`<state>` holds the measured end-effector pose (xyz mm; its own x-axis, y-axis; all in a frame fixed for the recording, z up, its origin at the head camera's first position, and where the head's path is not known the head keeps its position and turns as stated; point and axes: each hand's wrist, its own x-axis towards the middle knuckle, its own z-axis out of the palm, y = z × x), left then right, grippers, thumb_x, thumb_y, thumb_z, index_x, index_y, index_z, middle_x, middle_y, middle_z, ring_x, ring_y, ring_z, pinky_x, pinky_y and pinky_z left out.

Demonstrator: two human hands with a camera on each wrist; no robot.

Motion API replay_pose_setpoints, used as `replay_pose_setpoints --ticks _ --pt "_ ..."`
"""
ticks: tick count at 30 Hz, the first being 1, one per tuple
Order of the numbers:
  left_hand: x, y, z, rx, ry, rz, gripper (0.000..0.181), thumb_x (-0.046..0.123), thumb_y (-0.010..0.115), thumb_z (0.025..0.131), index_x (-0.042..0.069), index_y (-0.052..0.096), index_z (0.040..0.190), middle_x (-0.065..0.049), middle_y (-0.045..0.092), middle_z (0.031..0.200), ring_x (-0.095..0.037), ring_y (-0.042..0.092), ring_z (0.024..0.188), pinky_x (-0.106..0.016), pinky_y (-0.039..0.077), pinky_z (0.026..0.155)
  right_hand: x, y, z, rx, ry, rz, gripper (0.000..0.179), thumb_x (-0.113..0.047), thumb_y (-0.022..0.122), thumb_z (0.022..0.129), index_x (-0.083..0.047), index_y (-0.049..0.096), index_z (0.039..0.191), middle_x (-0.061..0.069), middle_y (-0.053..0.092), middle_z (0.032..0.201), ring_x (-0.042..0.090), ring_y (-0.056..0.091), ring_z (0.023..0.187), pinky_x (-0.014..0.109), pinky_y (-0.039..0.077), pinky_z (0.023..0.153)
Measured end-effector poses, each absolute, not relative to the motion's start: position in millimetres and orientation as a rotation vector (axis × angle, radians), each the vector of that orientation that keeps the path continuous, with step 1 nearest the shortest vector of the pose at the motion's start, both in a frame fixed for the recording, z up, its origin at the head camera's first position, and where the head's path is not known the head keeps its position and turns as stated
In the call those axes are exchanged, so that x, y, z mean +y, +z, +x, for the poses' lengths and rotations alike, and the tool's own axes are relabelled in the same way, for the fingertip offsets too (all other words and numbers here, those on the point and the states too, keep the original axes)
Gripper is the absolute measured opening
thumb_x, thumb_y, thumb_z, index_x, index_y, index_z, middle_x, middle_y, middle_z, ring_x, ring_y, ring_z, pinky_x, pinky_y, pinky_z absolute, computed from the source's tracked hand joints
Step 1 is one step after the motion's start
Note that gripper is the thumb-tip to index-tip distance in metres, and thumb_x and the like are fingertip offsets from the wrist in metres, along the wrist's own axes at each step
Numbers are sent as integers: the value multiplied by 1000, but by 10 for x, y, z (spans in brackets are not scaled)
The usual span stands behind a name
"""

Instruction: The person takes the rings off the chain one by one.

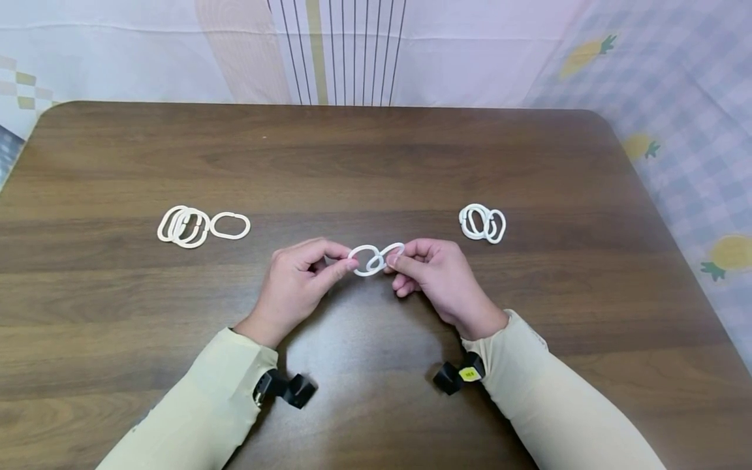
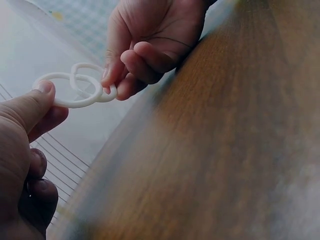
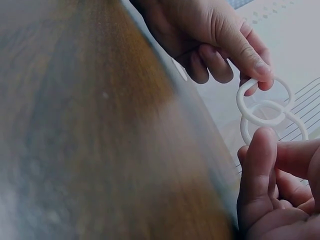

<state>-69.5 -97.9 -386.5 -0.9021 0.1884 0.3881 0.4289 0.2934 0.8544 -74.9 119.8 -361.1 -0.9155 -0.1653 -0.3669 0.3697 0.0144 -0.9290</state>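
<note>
Above the middle of the table, my left hand [image 1: 299, 274] pinches a white oval plastic ring [image 1: 364, 247] between thumb and forefinger. Facing it, my right hand [image 1: 437, 274] holds a second white ring [image 1: 392, 245] the same way, its other fingers curled loosely below. The two rings cross and look hooked through each other, one loop inside the other. In the left wrist view the left-hand ring [image 2: 75, 105] lies nearly flat, while the right-hand ring [image 2: 80, 65] tilts behind it. Fingertips cover the outer end of each ring.
On the brown wooden table [image 1: 364, 170], several overlapping white rings [image 1: 189, 245] lie at the left, a single ring [image 1: 230, 214] beside them. A smaller cluster of white rings [image 1: 469, 207] lies at the right. Patterned cloth [image 1: 147, 59] hangs behind the table's far edge.
</note>
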Motion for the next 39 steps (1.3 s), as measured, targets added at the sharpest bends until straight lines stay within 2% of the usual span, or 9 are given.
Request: replay_pose_setpoints --ticks 9,16,22,39 --pt "-996 -3846 -689 -2287 -1640 -660 9 6 81 83 12 78 90 8 70 79 -7 51 60 -19 40 55 1201 -3620 -754 1882 -1992 191 9 2 65 95 9 63 90 10 69 76 13 66 59 29 59 58" --pt "-1000 -3858 -711 -2331 -1728 -506 8 6 81 83 7 76 90 3 63 70 -8 49 53 -19 39 49 1193 -3633 -751 1950 -1999 148 10 0 66 94 9 64 94 12 69 80 14 66 60 31 59 59" --pt "-999 -3869 -733 -2335 -1770 -437 8 6 79 86 6 76 94 0 66 75 -7 50 54 -19 40 50 1196 -3637 -751 2001 -1979 111 9 -1 66 95 8 64 95 12 69 82 13 64 58 29 57 55" --pt "-1022 -3871 -729 -2295 -1765 -315 9 6 77 88 5 79 96 -2 67 75 -8 51 54 -17 40 51 1190 -3659 -727 2068 -1950 76 10 -2 70 92 7 65 94 14 69 80 15 65 58 31 57 54"
